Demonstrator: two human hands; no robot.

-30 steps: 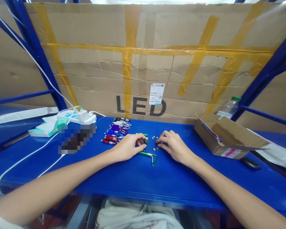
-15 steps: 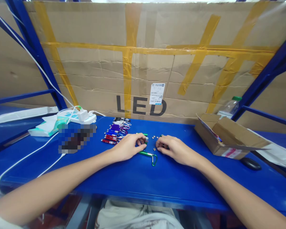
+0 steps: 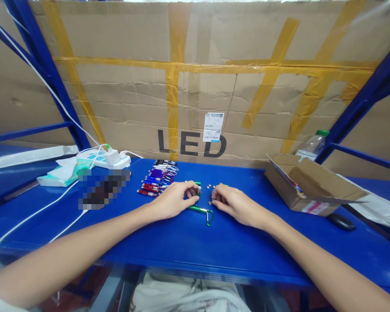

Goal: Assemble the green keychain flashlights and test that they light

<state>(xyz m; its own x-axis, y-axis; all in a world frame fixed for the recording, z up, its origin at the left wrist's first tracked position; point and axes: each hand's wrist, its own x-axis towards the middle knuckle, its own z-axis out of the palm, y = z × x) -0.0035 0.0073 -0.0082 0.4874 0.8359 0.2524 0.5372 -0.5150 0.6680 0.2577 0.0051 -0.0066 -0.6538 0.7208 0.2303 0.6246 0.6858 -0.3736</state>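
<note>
My left hand (image 3: 172, 200) is closed, holding a short green flashlight barrel (image 3: 199, 190) upright between thumb and fingers. Just below it lies a green keychain flashlight part (image 3: 198, 209) with a green carabiner (image 3: 209, 218) on its end. Another green piece (image 3: 197, 183) shows behind my left fingers. My right hand (image 3: 234, 201) rests on the table with its fingers curled in and the tips together; what is in them, if anything, is hidden. Close to those fingertips is a small silver button cell (image 3: 209, 203), and more button cells (image 3: 209, 186) lie farther back.
A row of keychain flashlights (image 3: 154, 182) in several colours lies left of my hands. Farther left are a power strip (image 3: 117, 161), a tissue pack (image 3: 65, 171) and white cables. An open cardboard box (image 3: 289, 190) and a black mouse (image 3: 342, 222) are at right.
My right fingers have drawn slightly together and towards the near button cell. My left hand keeps its hold on the green barrel. The whole view has shifted slightly.
</note>
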